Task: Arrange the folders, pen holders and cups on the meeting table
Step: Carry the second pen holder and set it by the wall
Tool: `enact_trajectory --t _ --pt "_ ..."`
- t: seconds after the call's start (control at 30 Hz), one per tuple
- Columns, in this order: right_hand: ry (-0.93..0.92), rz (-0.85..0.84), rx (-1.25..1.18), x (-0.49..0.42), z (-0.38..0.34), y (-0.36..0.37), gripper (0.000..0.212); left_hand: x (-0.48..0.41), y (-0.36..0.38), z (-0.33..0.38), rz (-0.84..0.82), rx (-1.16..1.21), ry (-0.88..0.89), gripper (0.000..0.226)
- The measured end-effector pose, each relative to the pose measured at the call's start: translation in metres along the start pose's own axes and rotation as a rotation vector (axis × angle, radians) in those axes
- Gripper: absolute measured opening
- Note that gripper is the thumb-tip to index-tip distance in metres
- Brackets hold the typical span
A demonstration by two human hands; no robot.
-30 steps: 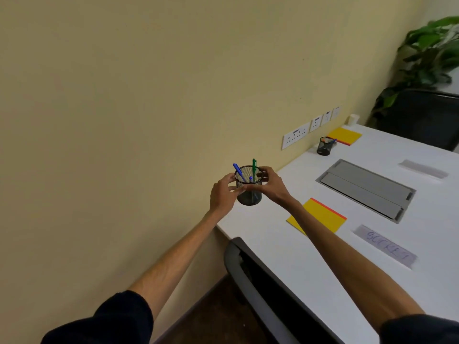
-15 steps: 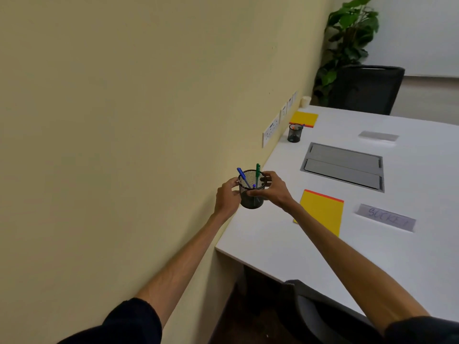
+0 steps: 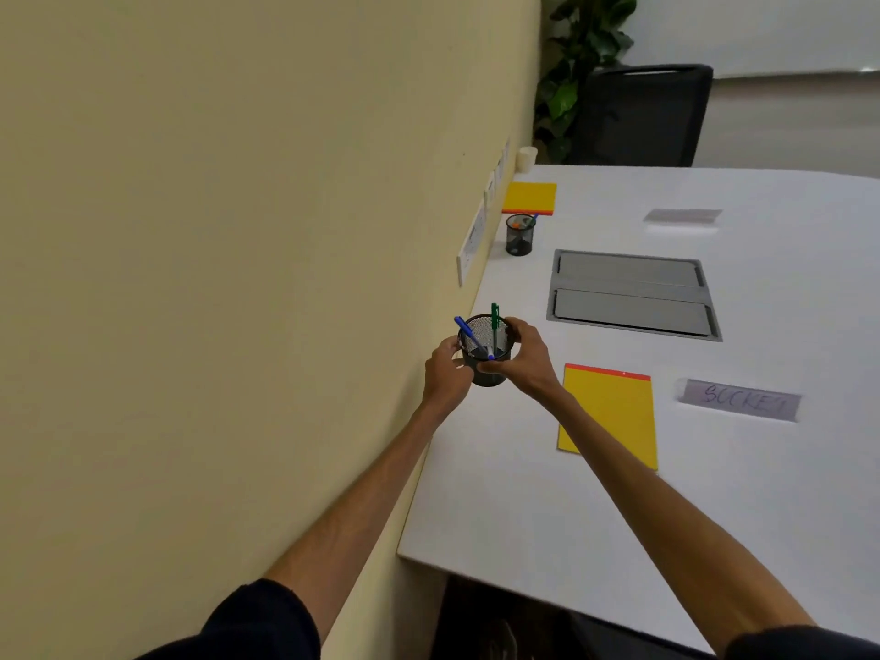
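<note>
Head view, near edge: the mesh pen holder (image 3: 482, 332) was held at the table's (image 3: 514, 497) wall-side edge, gripped from both sides.
Left hand (image 3: 447, 373): fingers were curled round the holder's left wall.
Right hand (image 3: 526, 359): fingers and thumb were wrapped round its right wall and rim.
Contact with the table: could not be told, the base being partly hidden by the hands.
Contents: a blue pen (image 3: 469, 333) was seen leaning left and a green pen (image 3: 495, 321) upright.
Just right: a yellow folder (image 3: 614, 412) lay flat, its lower left corner crossed by the right forearm; beyond it a taped label (image 3: 740, 400).
Middle: a grey cable hatch (image 3: 631, 292) was set flush in the top.
Far along the wall (image 3: 238, 231): a second pen holder (image 3: 520, 235), another yellow folder (image 3: 529, 197) and a pale cup (image 3: 527, 159) were lined up beside the wall sockets (image 3: 471, 245).
Far end: a black chair (image 3: 643, 116) and a plant (image 3: 571, 64) were noted.
</note>
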State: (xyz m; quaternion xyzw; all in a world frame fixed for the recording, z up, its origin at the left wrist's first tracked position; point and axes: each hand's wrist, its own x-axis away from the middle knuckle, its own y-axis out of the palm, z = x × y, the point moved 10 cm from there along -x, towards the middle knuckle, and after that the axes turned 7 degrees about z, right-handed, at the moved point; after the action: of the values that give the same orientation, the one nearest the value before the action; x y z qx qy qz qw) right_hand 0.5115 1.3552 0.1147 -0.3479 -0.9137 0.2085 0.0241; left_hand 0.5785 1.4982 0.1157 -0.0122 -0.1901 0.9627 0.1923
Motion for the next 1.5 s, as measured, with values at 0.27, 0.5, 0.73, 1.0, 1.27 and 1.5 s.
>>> enact_trajectory --t 0.27,0.5,0.73,1.0,1.27,1.5 --pt "0.079 0.048 0.012 -0.095 0.069 0.008 0.085 -0.103 0.066 -0.03 -0.028 0.051 -0.12 0.05" --pt "0.12 0.094 -0.005 -0.175 0.127 0.018 0.088 -0.179 0.125 -0.061 -0.093 0.238 -0.322 0.069" --pt "0.116 0.117 -0.021 -0.244 0.156 0.04 0.083 -0.241 0.157 -0.064 -0.158 0.446 -0.353 0.044" --pt "0.131 0.112 0.004 -0.299 0.191 0.041 0.086 -0.287 0.194 -0.071 -0.167 0.459 -0.284 0.041" --pt "0.156 0.142 -0.023 -0.322 0.198 0.036 0.088 -0.316 0.213 -0.073 -0.153 0.44 -0.274 0.056" --pt "0.178 0.123 0.003 -0.327 0.21 0.037 0.088 -0.323 0.221 -0.091 -0.145 0.413 -0.361 0.044"
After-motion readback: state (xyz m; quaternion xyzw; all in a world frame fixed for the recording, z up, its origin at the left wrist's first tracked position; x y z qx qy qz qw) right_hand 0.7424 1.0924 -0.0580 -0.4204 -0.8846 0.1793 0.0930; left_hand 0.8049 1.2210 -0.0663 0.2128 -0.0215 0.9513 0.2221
